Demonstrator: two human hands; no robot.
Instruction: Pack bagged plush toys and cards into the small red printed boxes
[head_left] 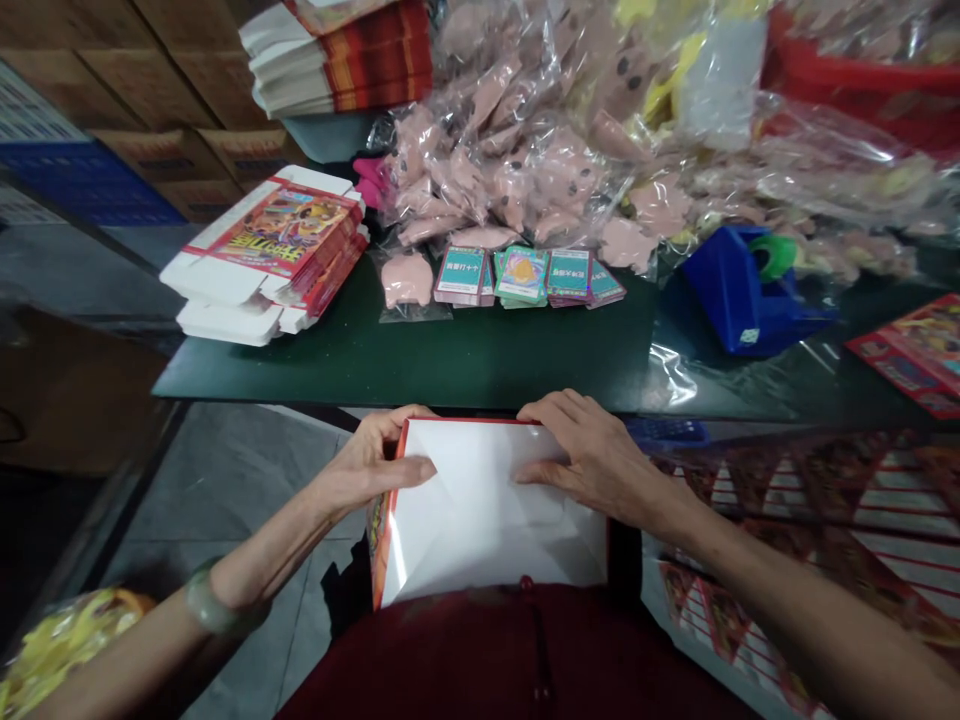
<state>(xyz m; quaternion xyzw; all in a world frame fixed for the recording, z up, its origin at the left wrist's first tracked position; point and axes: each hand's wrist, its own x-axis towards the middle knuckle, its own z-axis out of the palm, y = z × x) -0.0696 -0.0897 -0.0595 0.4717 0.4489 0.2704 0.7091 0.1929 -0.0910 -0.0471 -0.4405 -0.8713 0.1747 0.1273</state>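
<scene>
An open cardboard box (pixel 487 515), white inside with red printed outer walls, rests against my body below the table's front edge. My left hand (pixel 375 462) grips its far left corner, thumb over the inner side and fingers outside. On the far wall, toward the right, my right hand (pixel 581 452) holds the rim with its thumb inside. Just beyond, on the table, lie several small stacks of cards (pixel 523 275) in a row. A pink bagged toy (pixel 406 280) lies left of them. Flattened printed boxes (pixel 289 235) are piled at the table's left.
Many pink toys in clear bags (pixel 510 170) heap up behind the cards. A blue tape dispenser (pixel 731 290) with green tape stands on the green table (pixel 450 355). Rows of red and white boxes (pixel 810 520) sit below right. Brown cartons (pixel 157 90) are stacked far left.
</scene>
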